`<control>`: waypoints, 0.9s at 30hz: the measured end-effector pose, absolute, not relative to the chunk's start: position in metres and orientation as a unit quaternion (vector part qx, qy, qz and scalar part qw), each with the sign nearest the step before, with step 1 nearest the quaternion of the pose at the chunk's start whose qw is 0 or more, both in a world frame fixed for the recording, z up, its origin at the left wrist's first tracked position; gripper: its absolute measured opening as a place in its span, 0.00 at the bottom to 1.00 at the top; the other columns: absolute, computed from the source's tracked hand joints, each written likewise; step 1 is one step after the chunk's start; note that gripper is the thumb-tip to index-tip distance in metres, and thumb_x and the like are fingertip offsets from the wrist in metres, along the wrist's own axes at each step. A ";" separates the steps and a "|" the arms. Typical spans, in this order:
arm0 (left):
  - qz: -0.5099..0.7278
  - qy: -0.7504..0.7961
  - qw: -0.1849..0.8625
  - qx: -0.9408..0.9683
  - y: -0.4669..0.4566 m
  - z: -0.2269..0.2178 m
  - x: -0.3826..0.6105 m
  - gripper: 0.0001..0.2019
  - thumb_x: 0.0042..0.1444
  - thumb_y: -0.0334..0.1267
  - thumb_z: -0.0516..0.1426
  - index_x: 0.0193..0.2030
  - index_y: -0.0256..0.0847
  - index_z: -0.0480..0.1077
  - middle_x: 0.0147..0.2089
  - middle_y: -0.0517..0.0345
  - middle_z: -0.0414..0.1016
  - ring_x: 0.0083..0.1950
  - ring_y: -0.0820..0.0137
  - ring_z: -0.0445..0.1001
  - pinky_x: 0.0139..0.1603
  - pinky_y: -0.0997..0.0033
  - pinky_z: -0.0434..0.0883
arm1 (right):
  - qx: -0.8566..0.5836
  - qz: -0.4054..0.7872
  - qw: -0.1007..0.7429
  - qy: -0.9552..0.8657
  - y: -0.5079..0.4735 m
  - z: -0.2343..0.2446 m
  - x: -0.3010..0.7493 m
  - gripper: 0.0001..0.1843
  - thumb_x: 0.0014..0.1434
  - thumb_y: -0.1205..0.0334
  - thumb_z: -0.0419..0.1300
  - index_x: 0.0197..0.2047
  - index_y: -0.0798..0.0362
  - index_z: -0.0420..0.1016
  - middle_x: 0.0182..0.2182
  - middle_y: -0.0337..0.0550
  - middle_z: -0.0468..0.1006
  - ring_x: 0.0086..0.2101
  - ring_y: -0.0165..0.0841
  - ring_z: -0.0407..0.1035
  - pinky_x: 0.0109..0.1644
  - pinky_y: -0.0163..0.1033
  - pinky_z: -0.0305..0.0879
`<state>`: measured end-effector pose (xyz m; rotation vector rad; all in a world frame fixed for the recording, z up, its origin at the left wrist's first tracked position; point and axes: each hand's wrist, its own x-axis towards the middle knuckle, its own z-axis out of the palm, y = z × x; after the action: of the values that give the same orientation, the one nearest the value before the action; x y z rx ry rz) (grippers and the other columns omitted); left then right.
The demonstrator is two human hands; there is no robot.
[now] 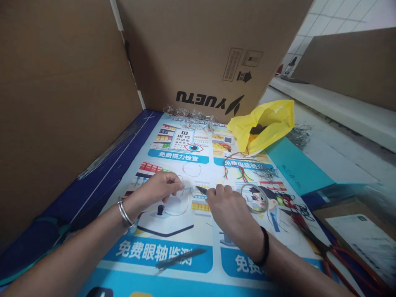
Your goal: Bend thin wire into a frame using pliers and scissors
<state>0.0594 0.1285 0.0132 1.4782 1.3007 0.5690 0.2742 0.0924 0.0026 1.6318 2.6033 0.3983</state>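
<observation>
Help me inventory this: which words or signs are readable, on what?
"YUETU", upside down: cardboard panel
Arrow: cardboard panel
"免费视力检查": poster
"免费眼轴监测": poster
"免费电脑验…", end blurred: poster
"免费…", rest hidden: poster
Tumbling E symbols: poster's eye chart
Too small or blurred: panel's fine print, poster's top line, white label, turquoise card's writing

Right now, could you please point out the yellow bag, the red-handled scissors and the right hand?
Yellow bag (271,134): head view, its lower right side.
Red-handled scissors (326,249): head view, near the pivot.
Right hand (230,208): head view, its back.

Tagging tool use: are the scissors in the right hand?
No, the scissors lie at the lower right, apart from the right hand, which grips a dark-tipped tool.
</observation>
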 end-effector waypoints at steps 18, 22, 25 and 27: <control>0.236 0.484 0.640 0.548 0.116 0.014 0.073 0.14 0.53 0.47 0.55 0.28 0.38 0.63 0.21 0.64 0.67 0.17 0.81 0.53 0.19 0.79 0.49 | 0.499 0.159 -0.065 0.850 0.090 0.009 0.286 0.09 0.61 0.58 0.50 0.35 0.53 0.68 0.29 0.46 0.70 0.31 0.36 0.62 0.29 0.38 0.48; 0.255 0.472 0.658 0.528 0.114 0.015 0.076 0.14 0.53 0.48 0.55 0.29 0.37 0.64 0.17 0.65 0.63 0.18 0.80 0.54 0.19 0.79 0.49 | 0.492 0.151 -0.074 0.854 0.087 0.010 0.284 0.09 0.61 0.59 0.51 0.35 0.53 0.68 0.29 0.47 0.70 0.31 0.36 0.62 0.29 0.38 0.48; 0.269 0.447 0.672 0.525 0.114 0.014 0.075 0.13 0.54 0.46 0.55 0.31 0.37 0.66 0.17 0.66 0.62 0.18 0.80 0.54 0.20 0.78 0.50 | 0.509 0.111 -0.081 0.850 0.089 0.009 0.285 0.09 0.60 0.57 0.51 0.35 0.53 0.68 0.30 0.46 0.70 0.31 0.36 0.63 0.29 0.37 0.49; 0.279 0.422 0.683 0.527 0.114 0.014 0.072 0.12 0.55 0.45 0.55 0.31 0.36 0.66 0.16 0.67 0.61 0.18 0.80 0.53 0.20 0.78 0.50 | 0.527 0.044 -0.093 0.843 0.092 0.009 0.288 0.10 0.60 0.55 0.51 0.36 0.52 0.67 0.32 0.45 0.70 0.32 0.35 0.64 0.29 0.36 0.50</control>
<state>0.0722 0.1137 0.0144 1.1820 0.9468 0.6250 0.2883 0.0922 0.0091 1.7626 2.8195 0.1462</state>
